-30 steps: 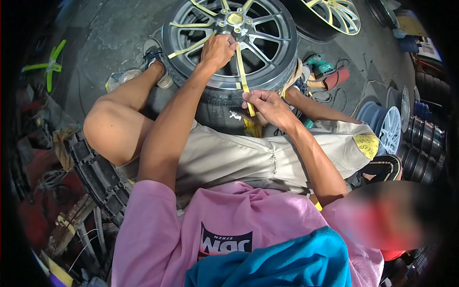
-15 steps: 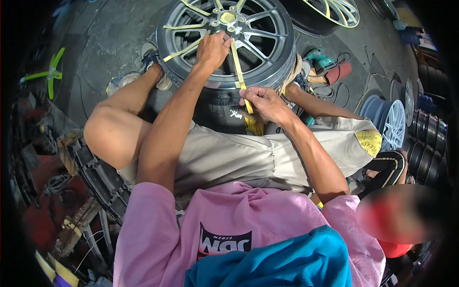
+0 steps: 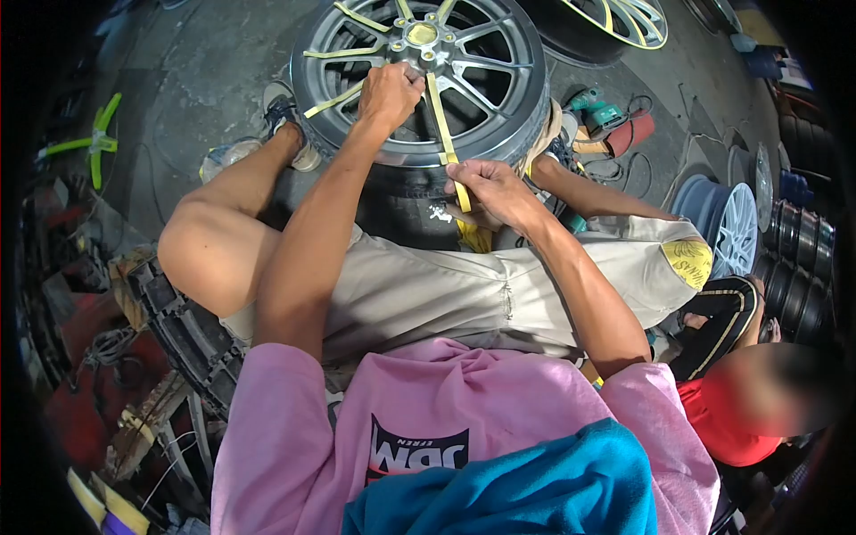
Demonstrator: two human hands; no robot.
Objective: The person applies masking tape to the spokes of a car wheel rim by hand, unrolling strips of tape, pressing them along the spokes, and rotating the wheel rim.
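A grey multi-spoke wheel rim (image 3: 530,67) lies face up on a tyre (image 3: 401,198), with strips of yellow masking tape stuck along several spokes and on its hub. One strip of masking tape (image 3: 441,125) runs down a spoke from the hub to the rim's near edge. My right hand (image 3: 492,189) pinches the near end of this strip between thumb and fingers. Just left of the strip's hub end is my left hand (image 3: 389,96), its fingers closed together; what they hold, if anything, is hidden.
A second taped rim (image 3: 593,36) lies beyond at the right. A green power tool (image 3: 599,114) and its cord are on the floor. A blue-grey wheel (image 3: 727,227) stands at the right, near a person in red (image 3: 731,423). A green stand (image 3: 102,141) is at the left.
My left hand has shifted slightly left, off the hub end of the tape strip. My right hand stays about where it was. The person in red has moved a little downward in view.
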